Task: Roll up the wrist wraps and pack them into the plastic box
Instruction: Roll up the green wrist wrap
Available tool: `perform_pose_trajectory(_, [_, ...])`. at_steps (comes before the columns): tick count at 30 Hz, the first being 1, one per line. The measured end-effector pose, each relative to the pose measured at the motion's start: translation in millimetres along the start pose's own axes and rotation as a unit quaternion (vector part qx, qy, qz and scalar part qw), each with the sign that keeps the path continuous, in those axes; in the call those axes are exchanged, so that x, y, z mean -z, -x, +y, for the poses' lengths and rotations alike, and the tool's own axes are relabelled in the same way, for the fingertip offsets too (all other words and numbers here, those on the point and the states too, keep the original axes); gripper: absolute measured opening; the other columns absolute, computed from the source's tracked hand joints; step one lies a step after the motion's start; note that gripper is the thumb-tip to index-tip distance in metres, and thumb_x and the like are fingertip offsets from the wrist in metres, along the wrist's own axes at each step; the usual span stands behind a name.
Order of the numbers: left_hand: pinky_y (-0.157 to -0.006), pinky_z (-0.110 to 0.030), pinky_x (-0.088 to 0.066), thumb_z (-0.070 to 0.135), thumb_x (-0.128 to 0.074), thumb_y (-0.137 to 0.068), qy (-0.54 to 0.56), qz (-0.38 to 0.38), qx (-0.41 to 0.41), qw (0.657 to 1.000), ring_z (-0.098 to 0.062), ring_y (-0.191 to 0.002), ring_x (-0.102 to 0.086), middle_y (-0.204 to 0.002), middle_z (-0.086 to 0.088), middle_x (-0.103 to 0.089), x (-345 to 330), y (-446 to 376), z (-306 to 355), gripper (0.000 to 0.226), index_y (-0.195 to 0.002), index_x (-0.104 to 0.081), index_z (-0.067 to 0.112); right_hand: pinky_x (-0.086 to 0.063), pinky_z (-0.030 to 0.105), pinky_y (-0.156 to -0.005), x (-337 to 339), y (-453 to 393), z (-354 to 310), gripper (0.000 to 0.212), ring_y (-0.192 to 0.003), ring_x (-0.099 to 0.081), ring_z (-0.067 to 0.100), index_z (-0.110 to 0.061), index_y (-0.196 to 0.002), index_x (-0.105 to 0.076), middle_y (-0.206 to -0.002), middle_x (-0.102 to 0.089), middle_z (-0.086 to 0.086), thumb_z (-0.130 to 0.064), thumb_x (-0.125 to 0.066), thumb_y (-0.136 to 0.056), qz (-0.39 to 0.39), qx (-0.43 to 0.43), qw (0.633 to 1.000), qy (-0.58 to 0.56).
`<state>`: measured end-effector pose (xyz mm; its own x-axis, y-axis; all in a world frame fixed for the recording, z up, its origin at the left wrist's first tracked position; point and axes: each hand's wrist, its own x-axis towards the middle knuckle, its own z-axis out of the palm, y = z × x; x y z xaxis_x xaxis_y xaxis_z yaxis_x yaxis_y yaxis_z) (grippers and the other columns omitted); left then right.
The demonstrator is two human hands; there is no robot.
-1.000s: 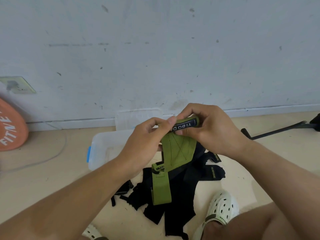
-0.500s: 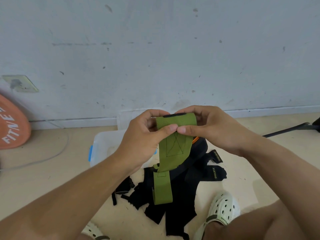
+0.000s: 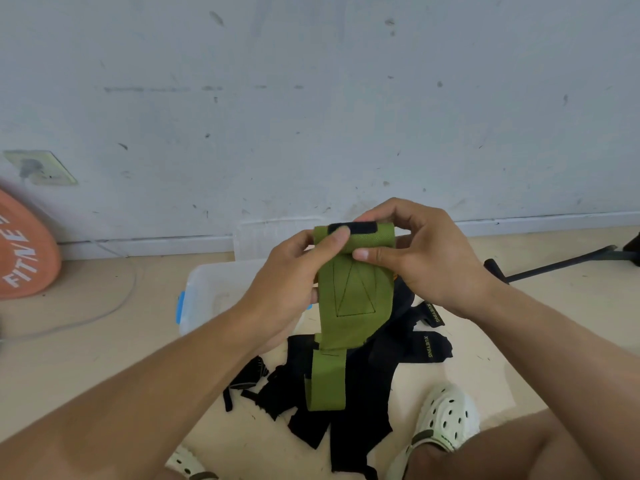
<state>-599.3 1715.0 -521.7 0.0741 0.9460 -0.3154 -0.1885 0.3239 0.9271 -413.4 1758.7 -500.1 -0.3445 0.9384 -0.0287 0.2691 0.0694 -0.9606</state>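
A green wrist wrap [image 3: 351, 292] hangs in front of me, its top end rolled into a short roll with a black patch showing on it. My left hand [image 3: 287, 285] grips the roll's left end, thumb on top. My right hand [image 3: 422, 251] pinches the right end, thumb pressed under the roll. The wrap's tail hangs down over a heap of black wrist wraps [image 3: 349, 386] on the floor. Behind my left hand stands the clear plastic box [image 3: 207, 292] with blue latches, mostly hidden.
The box's clear lid [image 3: 256, 237] leans against the wall. An orange weight plate [image 3: 24, 258] stands at the left with a cable beside it. A black bar [image 3: 554, 266] lies at the right. My white clogs [image 3: 446, 420] sit near the black heap.
The roll has turned further: the lettered black label has gone from view and a plain black patch shows on top. Both hands keep hold, and the roll has grown a little.
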Motion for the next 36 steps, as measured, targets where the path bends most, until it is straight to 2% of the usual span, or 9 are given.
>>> perform_pose_trajectory(3, [-0.084, -0.040, -0.060, 0.051, -0.063, -0.089, 0.023, -0.005, 0.037, 0.999, -0.023, -0.100, -0.077, -0.110, -0.007, -0.079, -1.4, 0.4, 4.3, 0.054, -0.123, -0.070, 0.010, -0.064, 0.046, -0.078, -1.4, 1.7, 1.7, 0.029, -0.086, -0.075, 0.033, -0.023, -0.099, -0.072, -0.095, -0.075, 0.009, -0.001, -0.083, -0.083, -0.003, 0.013, 1.000, 0.013])
perform_pose_trajectory(6, [-0.082, -0.039, -0.061, 0.032, -0.064, -0.098, 0.044, 0.016, 0.045, 0.998, -0.022, -0.096, -0.077, -0.107, -0.008, -0.079, -0.6, 0.1, 1.4, 0.039, -0.118, -0.067, -0.002, -0.062, 0.051, -0.083, -0.4, 2.3, 3.8, 0.033, -0.093, -0.072, 0.034, -0.031, -0.099, -0.074, -0.094, -0.076, 0.004, -0.005, -0.085, -0.082, -0.026, 0.009, 0.998, 0.049])
perform_pose_trajectory(12, [-0.091, -0.042, -0.060, 0.012, -0.068, -0.096, 0.052, 0.041, -0.004, 0.998, -0.021, -0.097, -0.077, -0.101, -0.006, -0.079, 5.4, -3.6, 2.3, 0.022, -0.118, -0.069, 0.013, -0.057, 0.052, -0.097, 10.2, -0.2, -4.0, 0.037, -0.095, -0.075, 0.030, -0.034, -0.114, -0.075, -0.109, -0.076, 0.006, -0.041, -0.080, -0.078, -0.055, -0.053, 0.997, -0.010])
perform_pose_trajectory(15, [-0.090, -0.039, -0.061, 0.004, -0.070, -0.092, 0.040, 0.038, -0.026, 0.998, -0.019, -0.095, -0.077, -0.096, -0.003, -0.079, 6.5, -3.9, 3.1, 0.028, -0.118, -0.069, 0.015, -0.058, 0.043, -0.099, 11.7, -2.0, -2.8, 0.048, -0.105, -0.075, 0.025, -0.024, -0.126, -0.069, -0.119, -0.075, 0.007, -0.035, -0.077, -0.080, -0.099, -0.089, 0.990, -0.049])
perform_pose_trajectory(19, [-0.093, -0.039, -0.059, -0.001, -0.072, -0.089, 0.012, 0.027, -0.042, 0.999, -0.023, -0.104, -0.075, -0.110, -0.009, -0.078, 8.7, -5.1, -1.4, 0.034, -0.120, -0.070, 0.014, -0.061, 0.032, -0.090, 11.8, -0.4, -2.5, 0.041, -0.107, -0.074, 0.025, -0.014, -0.128, -0.068, -0.117, -0.076, 0.008, -0.023, -0.072, -0.088, -0.133, -0.104, 0.983, -0.077])
perform_pose_trajectory(24, [-0.096, -0.040, -0.058, 0.009, -0.079, -0.078, 0.008, 0.005, -0.042, 0.999, -0.026, -0.109, -0.074, -0.115, -0.012, -0.077, 9.0, -5.8, -4.0, 0.047, -0.124, -0.070, 0.010, -0.061, 0.045, -0.092, 11.7, -0.4, 3.4, 0.034, -0.103, -0.072, 0.042, -0.011, -0.119, -0.071, -0.112, -0.077, 0.012, -0.006, -0.077, -0.086, -0.090, -0.080, 0.990, -0.067])
perform_pose_trajectory(27, [-0.094, -0.039, -0.059, 0.021, -0.081, -0.070, 0.020, 0.006, -0.040, 0.999, -0.027, -0.107, -0.075, -0.113, -0.014, -0.077, 8.0, -5.5, -3.9, 0.052, -0.120, -0.073, 0.006, -0.063, 0.045, -0.089, 9.2, 1.4, 4.7, 0.033, -0.099, -0.073, 0.044, -0.011, -0.114, -0.074, -0.111, -0.076, 0.014, -0.005, -0.081, -0.082, -0.069, -0.082, 0.991, -0.077])
perform_pose_trajectory(31, [-0.088, -0.035, -0.062, 0.019, -0.079, -0.072, 0.025, 0.004, -0.039, 0.999, -0.026, -0.103, -0.076, -0.108, -0.013, -0.079, 8.5, -4.8, -4.0, 0.045, -0.114, -0.075, 0.004, -0.063, 0.049, -0.084, 5.4, 3.2, 8.1, 0.033, -0.093, -0.073, 0.047, -0.009, -0.102, -0.076, -0.105, -0.076, 0.018, -0.015, -0.086, -0.071, -0.032, -0.074, 0.994, -0.074])
perform_pose_trajectory(36, [-0.085, -0.040, -0.061, 0.029, -0.078, -0.074, 0.032, 0.010, -0.028, 0.999, -0.025, -0.101, -0.076, -0.109, -0.010, -0.078, 5.0, -1.7, -0.5, 0.045, -0.114, -0.074, 0.007, -0.060, 0.059, -0.085, 1.2, 2.5, 8.2, 0.024, -0.090, -0.069, 0.051, -0.017, -0.099, -0.078, -0.100, -0.075, 0.017, -0.009, -0.086, -0.079, -0.009, -0.020, 0.999, -0.041])
